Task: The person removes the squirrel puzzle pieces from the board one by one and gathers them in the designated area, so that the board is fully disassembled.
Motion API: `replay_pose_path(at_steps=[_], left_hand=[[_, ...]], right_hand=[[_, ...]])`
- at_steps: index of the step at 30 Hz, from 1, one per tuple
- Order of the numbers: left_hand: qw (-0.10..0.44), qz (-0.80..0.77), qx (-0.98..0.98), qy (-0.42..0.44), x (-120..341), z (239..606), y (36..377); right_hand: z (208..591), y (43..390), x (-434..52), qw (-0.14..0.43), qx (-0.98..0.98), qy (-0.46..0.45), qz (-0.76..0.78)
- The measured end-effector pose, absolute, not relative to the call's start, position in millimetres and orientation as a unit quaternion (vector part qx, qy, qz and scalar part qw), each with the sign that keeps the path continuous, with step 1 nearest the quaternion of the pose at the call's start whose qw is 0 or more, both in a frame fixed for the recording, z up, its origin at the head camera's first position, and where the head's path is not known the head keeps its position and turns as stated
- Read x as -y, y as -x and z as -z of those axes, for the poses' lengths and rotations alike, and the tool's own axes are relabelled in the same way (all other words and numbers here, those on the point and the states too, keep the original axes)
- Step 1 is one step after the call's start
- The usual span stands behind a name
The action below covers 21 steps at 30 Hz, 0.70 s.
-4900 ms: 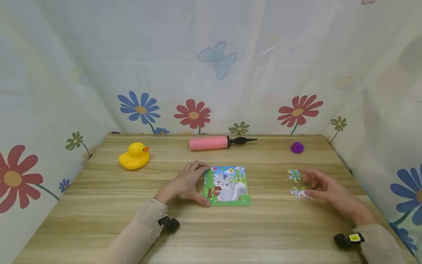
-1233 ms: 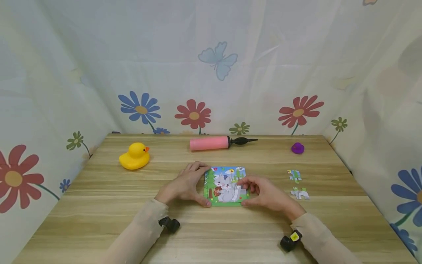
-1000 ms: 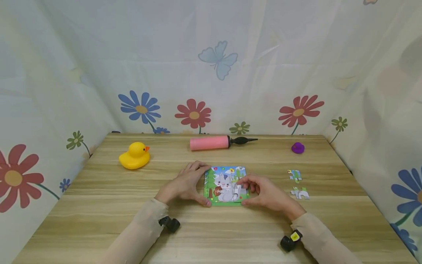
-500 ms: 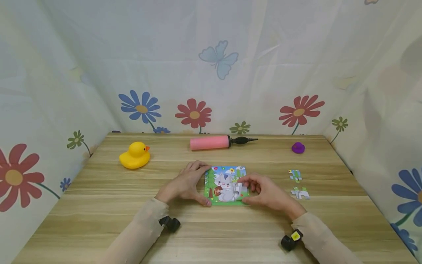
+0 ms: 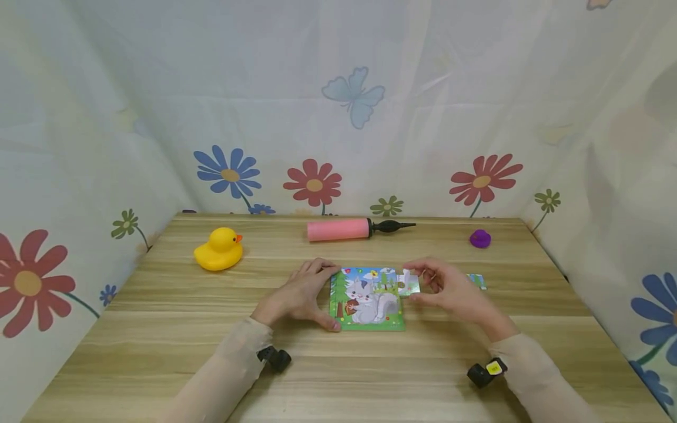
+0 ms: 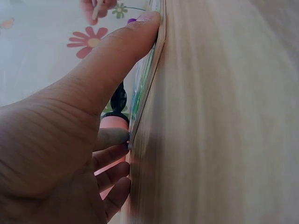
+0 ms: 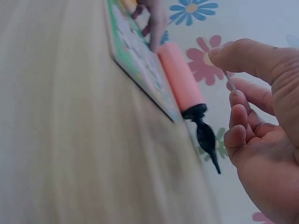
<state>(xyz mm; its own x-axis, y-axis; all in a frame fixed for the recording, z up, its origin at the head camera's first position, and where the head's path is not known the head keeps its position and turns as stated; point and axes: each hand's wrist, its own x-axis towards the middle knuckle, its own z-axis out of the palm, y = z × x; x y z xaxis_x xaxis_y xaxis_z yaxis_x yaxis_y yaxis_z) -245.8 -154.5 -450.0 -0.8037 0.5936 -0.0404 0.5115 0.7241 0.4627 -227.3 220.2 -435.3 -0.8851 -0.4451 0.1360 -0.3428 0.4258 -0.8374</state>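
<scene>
A square jigsaw puzzle (image 5: 365,299) with a grey squirrel picture lies flat on the wooden table. Along its left side, my left hand (image 5: 301,295) steadies it, thumb at the near left corner and fingers at the far left corner. The left wrist view shows that thumb (image 6: 126,42) on the board's edge. My right hand (image 5: 449,291) pinches a pale puzzle piece (image 5: 409,283) tilted up beside the puzzle's right edge. In the right wrist view the held piece (image 7: 230,80) appears edge-on between thumb and fingers. Another puzzle piece (image 5: 476,280) lies behind the right hand, partly hidden.
A yellow rubber duck (image 5: 219,249) sits at the back left of the table. Toward the back edge lies a pink hand pump (image 5: 338,229) with a black nozzle. A small purple duck (image 5: 480,238) stands at the back right. Flowered curtains hang around the table.
My right hand has moved right and slightly away from the puzzle's lower right with the piece, and now covers the spot where a lower loose piece lay. The left hand stays put.
</scene>
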Motion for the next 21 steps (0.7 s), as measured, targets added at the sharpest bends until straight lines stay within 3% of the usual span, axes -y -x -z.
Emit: replay_pose_path(at_steps=[11, 21], left_hand=[[0.092, -0.223, -0.922, -0.303, 154.6, 451.1, 246.4], [0.094, -0.227, -0.921, -0.303, 155.4, 451.3, 246.0]], right_hand=[[394.4, 219.4, -270.1, -0.024, -0.854, 0.238, 0.462], [378.3, 210.0, -310.8, -0.058, -0.866, 0.219, 0.445]])
